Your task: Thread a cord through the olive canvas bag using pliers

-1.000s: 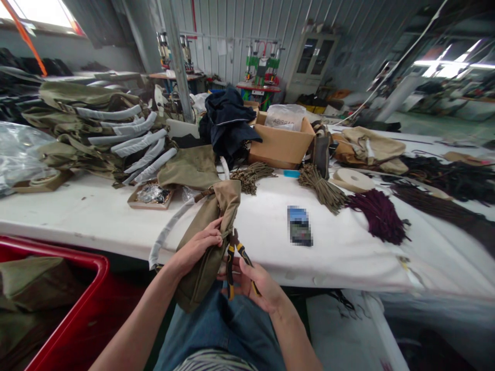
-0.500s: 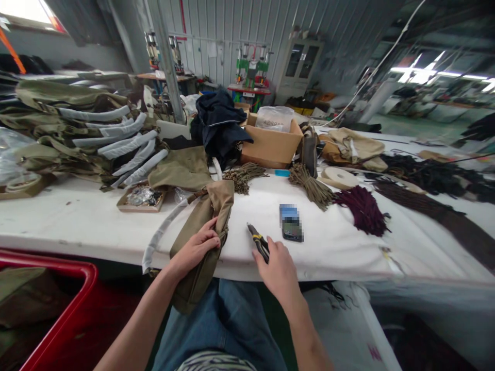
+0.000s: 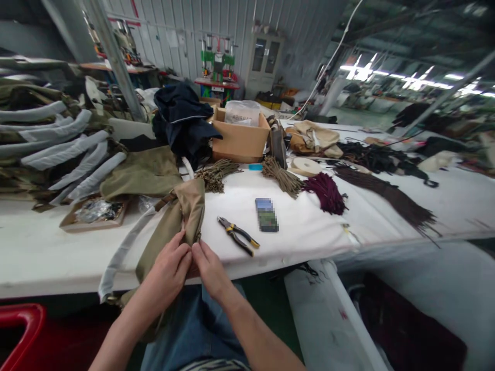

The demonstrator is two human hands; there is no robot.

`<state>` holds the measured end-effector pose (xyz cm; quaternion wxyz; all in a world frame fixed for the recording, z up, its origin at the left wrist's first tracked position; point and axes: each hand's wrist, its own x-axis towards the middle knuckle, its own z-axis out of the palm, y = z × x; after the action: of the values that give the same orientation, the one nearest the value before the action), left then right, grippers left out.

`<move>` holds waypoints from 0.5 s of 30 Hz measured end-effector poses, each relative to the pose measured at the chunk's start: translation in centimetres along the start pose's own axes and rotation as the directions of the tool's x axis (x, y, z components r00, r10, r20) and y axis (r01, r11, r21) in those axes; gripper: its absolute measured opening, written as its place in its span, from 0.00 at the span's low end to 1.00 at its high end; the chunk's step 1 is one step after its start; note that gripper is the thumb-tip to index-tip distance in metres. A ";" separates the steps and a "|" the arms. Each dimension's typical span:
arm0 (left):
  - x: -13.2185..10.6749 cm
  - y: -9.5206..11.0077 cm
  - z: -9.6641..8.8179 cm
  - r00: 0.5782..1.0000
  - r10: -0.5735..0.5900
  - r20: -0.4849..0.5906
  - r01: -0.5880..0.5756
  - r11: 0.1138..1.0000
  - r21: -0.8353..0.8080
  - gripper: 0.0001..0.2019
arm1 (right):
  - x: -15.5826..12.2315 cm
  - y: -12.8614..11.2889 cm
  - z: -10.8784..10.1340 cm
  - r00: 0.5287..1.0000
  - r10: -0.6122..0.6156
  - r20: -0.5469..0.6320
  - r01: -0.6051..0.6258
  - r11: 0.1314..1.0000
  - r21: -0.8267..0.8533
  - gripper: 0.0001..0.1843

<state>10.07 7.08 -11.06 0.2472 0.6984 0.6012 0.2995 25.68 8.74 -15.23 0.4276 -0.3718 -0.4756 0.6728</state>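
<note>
An olive canvas bag (image 3: 170,226) hangs over the near edge of the white table (image 3: 309,232), its strap wrapped in white foam (image 3: 124,252). My left hand (image 3: 168,270) grips the bag's edge, fingers closed on the cloth. My right hand (image 3: 207,268) meets it from the right, fingers pinched on the same edge. Yellow-handled pliers (image 3: 237,235) lie on the table just right of the bag, touched by neither hand. A phone (image 3: 266,214) lies beyond the pliers.
A stack of olive bags with foam-wrapped straps (image 3: 58,149) fills the left. A cardboard box (image 3: 240,139), cord bundles in tan (image 3: 280,175), maroon (image 3: 327,190) and dark brown (image 3: 390,196), and a small tray of hardware (image 3: 93,212) sit on the table. A red bin (image 3: 15,330) stands lower left.
My right hand carried the pliers from the bag to the table, let them go, and came back to the bag's edge beside my left hand. The view has swung right.
</note>
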 end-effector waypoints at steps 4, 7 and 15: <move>-1.2 0.6 1.8 0.994 0.092 -0.062 -0.070 0.952 0.298 0.17 | 2.2 -0.3 0.8 0.998 0.059 0.039 -0.067 0.967 0.246 0.27; -2.0 0.8 2.2 0.988 0.154 -0.021 -0.132 0.906 0.402 0.16 | 2.8 -0.6 0.4 1.000 -0.001 0.026 -0.006 0.967 0.254 0.25; -0.5 -1.9 -4.4 0.967 -0.176 -0.185 0.168 0.984 -0.059 0.24 | 2.1 0.5 -1.4 0.995 0.104 -0.011 -0.102 0.988 0.116 0.43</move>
<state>5.62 6.79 -9.40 0.2288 0.6065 0.6739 0.3546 26.11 11.10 -16.34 0.4172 -0.3763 -0.4123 0.7172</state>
